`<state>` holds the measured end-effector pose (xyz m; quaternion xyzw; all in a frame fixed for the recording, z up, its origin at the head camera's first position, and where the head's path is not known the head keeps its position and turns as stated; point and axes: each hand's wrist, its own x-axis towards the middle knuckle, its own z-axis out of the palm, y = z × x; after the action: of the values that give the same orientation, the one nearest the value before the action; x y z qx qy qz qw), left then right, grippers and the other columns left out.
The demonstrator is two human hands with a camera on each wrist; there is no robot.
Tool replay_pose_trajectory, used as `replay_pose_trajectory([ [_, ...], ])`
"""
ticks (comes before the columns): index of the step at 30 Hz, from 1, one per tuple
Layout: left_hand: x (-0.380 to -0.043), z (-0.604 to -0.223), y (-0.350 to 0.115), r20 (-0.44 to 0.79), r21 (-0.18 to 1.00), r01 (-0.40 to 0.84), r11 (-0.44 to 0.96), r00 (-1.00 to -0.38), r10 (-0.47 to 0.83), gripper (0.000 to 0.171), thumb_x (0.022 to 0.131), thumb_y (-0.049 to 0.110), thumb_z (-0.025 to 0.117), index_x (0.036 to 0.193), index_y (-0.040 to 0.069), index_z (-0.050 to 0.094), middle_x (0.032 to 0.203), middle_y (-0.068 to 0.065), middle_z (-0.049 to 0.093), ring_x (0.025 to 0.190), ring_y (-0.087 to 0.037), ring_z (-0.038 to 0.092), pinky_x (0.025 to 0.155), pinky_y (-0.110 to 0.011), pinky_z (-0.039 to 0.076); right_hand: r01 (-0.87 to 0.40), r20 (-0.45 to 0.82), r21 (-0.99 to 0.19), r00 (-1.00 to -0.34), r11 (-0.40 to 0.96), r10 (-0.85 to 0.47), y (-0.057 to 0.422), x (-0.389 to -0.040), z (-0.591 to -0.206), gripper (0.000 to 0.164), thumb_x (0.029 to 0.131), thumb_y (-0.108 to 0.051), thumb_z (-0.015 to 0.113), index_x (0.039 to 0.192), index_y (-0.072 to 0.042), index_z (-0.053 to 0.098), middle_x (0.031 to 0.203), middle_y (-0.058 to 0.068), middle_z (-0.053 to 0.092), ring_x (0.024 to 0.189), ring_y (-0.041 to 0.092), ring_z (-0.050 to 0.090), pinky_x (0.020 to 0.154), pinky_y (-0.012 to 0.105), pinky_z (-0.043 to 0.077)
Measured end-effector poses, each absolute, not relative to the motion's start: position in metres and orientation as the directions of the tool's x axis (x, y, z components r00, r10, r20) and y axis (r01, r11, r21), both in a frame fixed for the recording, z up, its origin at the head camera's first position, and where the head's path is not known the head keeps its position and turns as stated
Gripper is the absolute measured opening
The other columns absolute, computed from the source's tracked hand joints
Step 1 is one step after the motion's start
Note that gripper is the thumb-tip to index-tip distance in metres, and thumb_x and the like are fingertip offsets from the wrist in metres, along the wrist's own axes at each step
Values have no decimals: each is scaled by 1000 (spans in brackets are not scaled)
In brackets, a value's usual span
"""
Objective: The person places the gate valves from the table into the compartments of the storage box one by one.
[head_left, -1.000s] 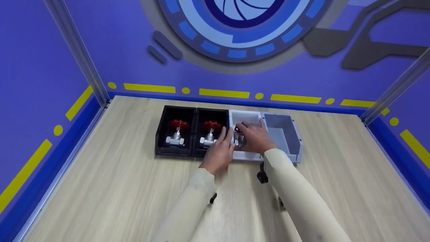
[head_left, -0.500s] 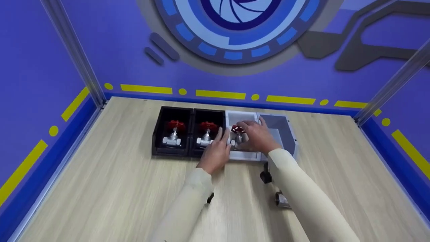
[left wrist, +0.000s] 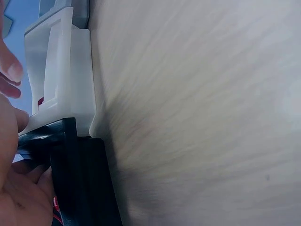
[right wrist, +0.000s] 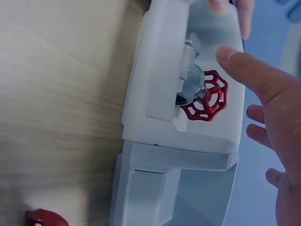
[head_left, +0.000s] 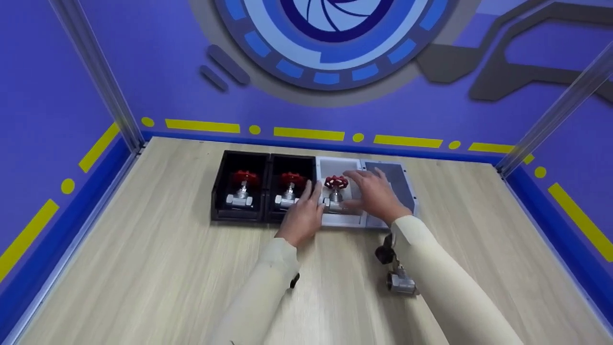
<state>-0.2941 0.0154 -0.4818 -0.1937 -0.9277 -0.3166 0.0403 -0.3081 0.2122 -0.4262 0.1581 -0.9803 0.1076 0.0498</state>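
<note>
A metal valve with a red handwheel (head_left: 336, 182) stands in the white bin (right wrist: 155, 70). My right hand (head_left: 378, 194) is just right of this valve, thumb and fingers spread apart. In the right wrist view a gap shows between the thumb and the handwheel. My left hand (head_left: 302, 218) touches the wall between the second black bin (left wrist: 70, 141) and the white bin, its fingers fairly straight. Similar valves with red handwheels stand in the left black bin, one valve (head_left: 239, 199), and in the second black bin, another valve (head_left: 286, 199), partly behind my left hand.
A grey bin (head_left: 404, 184) closes the row on the right, partly behind my right hand. Another metal valve (head_left: 401, 282) lies on the wooden table (head_left: 167, 268) beside my right forearm, partly covered by it. A purple panel (head_left: 158, 86) rises behind the table.
My right hand has let go of the valve's handwheel in the white bin and moved a little to the right. The left hand stays at the bin wall. More of the valve on the table shows.
</note>
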Motion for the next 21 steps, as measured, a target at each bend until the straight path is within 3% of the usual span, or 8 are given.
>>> replay_pose_trajectory([
  [11,-293,-482,15,211,569,388,725,-921,327,59,100,22,51,153,11,28,157,-20,27,99,-38,67,87,-47,53,-227,135,-355,-972,907,-190,229,-290,-423,73,76,-40,81,137,-13,54,141,11,55,134,31,47,119,55,16],
  [21,-293,-482,16,210,559,392,730,-919,333,60,100,23,50,154,11,27,158,-21,26,100,-38,67,87,-47,53,-201,113,-398,-979,895,-170,245,-273,-422,71,76,-44,80,135,-13,55,139,9,56,133,31,48,120,54,15],
])
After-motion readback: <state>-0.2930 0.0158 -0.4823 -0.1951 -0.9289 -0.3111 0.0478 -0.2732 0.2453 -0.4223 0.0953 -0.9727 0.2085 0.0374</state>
